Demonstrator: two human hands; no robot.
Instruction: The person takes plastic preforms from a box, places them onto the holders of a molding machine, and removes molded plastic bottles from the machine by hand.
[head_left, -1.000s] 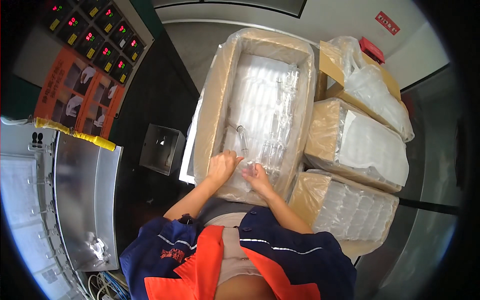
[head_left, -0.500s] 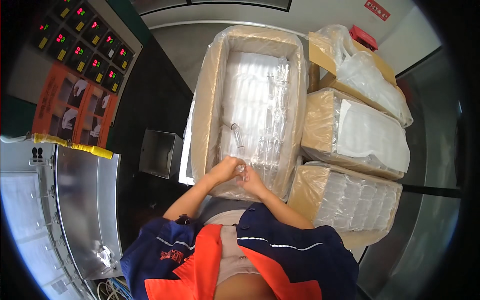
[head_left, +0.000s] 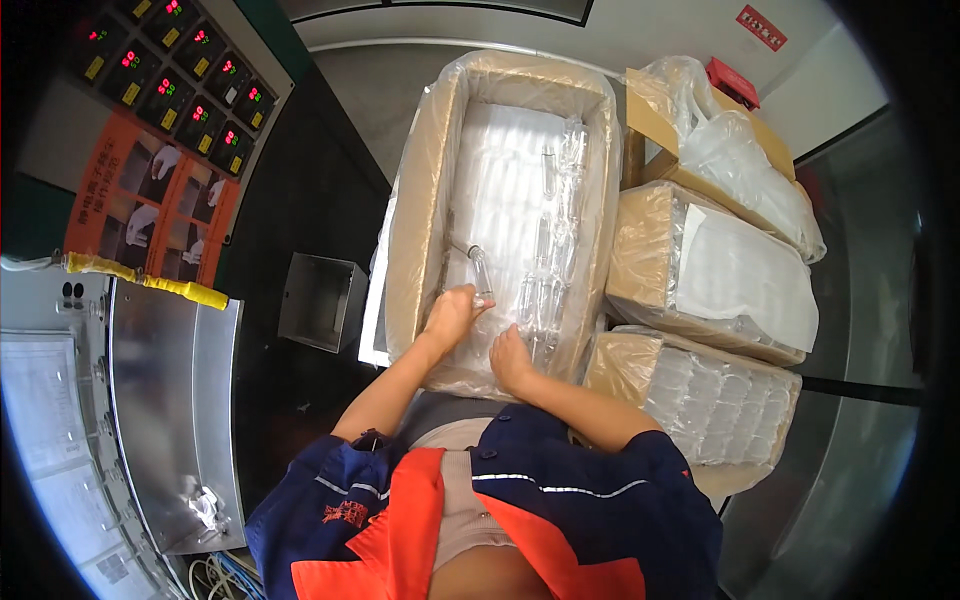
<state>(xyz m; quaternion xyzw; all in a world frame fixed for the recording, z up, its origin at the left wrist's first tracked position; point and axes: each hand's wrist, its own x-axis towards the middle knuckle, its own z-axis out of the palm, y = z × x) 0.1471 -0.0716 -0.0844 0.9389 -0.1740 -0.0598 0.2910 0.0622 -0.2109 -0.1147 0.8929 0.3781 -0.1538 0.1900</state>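
Observation:
A carton lined with plastic film (head_left: 397, 300) stands before me, with a white sheet (head_left: 495, 150) inside it. Several clear tubes (head_left: 541, 245) lie on the sheet along its right side. One separate clear tube (head_left: 478, 265) is tilted at the left, its lower end at the fingertips of my left hand (head_left: 453, 318). That hand is closed in a pinch on the tube's end. Closer to me and to the right, my right hand (head_left: 511, 360) is curled over the near end of the carton. Whatever its fingers may hold is hidden.
Three more film-lined cartons stand at the right: one holding loose plastic (head_left: 740, 150), one topped by a white sheet (head_left: 745, 275), one packed with clear bagged items (head_left: 712, 400). On the left are an open metal box (head_left: 322, 302), a metal tray (head_left: 175, 400) and a control panel (head_left: 190, 85).
My hands were together at the carton's near end and have come apart. The left has moved up to the tilted tube; the right has shifted slightly right and nearer.

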